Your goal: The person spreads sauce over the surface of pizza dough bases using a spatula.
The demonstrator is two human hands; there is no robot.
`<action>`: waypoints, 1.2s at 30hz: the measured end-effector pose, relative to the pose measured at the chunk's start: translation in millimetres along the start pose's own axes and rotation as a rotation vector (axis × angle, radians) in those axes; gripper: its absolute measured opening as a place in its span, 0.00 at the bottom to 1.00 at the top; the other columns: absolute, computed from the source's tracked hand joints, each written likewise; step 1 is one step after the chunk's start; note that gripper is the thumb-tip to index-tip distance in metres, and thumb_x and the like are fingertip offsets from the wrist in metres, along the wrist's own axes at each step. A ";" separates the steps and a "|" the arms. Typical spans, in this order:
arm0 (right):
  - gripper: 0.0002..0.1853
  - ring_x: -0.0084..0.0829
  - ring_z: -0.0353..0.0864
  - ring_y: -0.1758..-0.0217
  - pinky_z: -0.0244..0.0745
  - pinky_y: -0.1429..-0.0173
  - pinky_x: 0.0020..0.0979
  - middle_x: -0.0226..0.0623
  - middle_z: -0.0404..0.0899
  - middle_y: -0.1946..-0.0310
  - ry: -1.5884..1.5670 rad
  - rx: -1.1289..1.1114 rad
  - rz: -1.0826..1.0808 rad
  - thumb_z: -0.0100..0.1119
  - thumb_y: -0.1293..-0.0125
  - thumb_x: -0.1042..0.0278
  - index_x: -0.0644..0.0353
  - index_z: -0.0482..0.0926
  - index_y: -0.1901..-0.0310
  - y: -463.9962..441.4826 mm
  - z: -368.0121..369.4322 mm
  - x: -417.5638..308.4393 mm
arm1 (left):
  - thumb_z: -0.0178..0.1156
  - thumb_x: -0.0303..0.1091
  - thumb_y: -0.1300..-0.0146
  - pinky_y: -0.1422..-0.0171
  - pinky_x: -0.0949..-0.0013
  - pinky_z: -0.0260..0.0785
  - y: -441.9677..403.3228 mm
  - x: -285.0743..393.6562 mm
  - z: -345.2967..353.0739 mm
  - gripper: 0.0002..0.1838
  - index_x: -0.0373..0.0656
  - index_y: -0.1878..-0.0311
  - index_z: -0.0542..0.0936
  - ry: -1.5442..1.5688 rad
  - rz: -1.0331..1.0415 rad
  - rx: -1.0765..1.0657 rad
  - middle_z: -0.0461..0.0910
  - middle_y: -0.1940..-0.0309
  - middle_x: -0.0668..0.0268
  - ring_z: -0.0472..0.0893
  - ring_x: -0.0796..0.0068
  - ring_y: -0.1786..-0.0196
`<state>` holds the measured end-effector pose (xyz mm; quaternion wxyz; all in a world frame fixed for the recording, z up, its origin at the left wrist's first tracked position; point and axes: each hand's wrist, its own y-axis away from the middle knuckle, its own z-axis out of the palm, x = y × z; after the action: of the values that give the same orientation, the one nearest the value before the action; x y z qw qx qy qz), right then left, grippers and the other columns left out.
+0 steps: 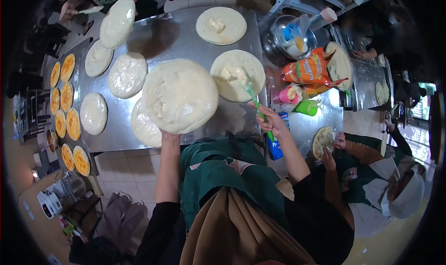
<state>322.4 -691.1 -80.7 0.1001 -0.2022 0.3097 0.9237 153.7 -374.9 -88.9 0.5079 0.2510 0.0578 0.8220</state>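
Note:
My left hand (171, 138) supports a pale pizza crust (180, 95) from below; most of its fingers are hidden under the crust. In my right hand (273, 120) is a green spatula (254, 99), its blade touching a creamy spread on another pizza crust (227, 88) on the metal table. Farther back lies a crust with a dollop of spread (218, 26). Partly covered by the held crust is a glossy coated crust (141, 128). More coated crusts (127, 74) lie to the left.
Several orange-topped pizzas (73, 123) line the left end of the metal table (186, 23). At right are a metal bowl (278, 37), an orange packet (306, 70), a pink cup (289, 94) and a green cup (306, 107). Co-workers stand across the table and at right (367, 177).

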 end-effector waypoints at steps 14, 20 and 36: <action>0.22 0.35 0.81 0.69 0.77 0.61 0.32 0.42 0.80 0.67 1.644 0.221 -0.693 0.55 0.37 0.76 0.50 0.76 0.40 29.0 179.5 12.3 | 0.50 0.53 0.33 0.33 0.51 0.66 -9.4 -32.1 43.9 0.32 0.44 0.32 0.63 0.185 -0.227 -0.374 0.69 0.37 0.59 0.72 0.58 0.38; 0.20 0.36 0.81 0.72 0.76 0.66 0.31 0.43 0.79 0.71 1.364 0.275 -0.736 0.55 0.36 0.74 0.53 0.76 0.41 25.6 167.1 -28.0 | 0.49 0.53 0.32 0.31 0.50 0.64 -1.8 -34.2 41.9 0.31 0.44 0.32 0.63 0.170 -0.183 -0.396 0.69 0.37 0.57 0.71 0.58 0.37; 0.20 0.42 0.84 0.65 0.79 0.62 0.34 0.42 0.82 0.59 1.589 0.103 -0.726 0.56 0.35 0.70 0.47 0.76 0.41 29.1 168.5 1.3 | 0.45 0.51 0.30 0.31 0.50 0.64 -3.1 -40.5 42.9 0.30 0.42 0.32 0.62 0.177 -0.288 -0.312 0.67 0.35 0.56 0.71 0.57 0.37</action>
<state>259.8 -610.6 56.6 0.1516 -0.8675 0.2457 0.4051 190.9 -415.4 -67.1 0.6456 0.0854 0.0097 0.7588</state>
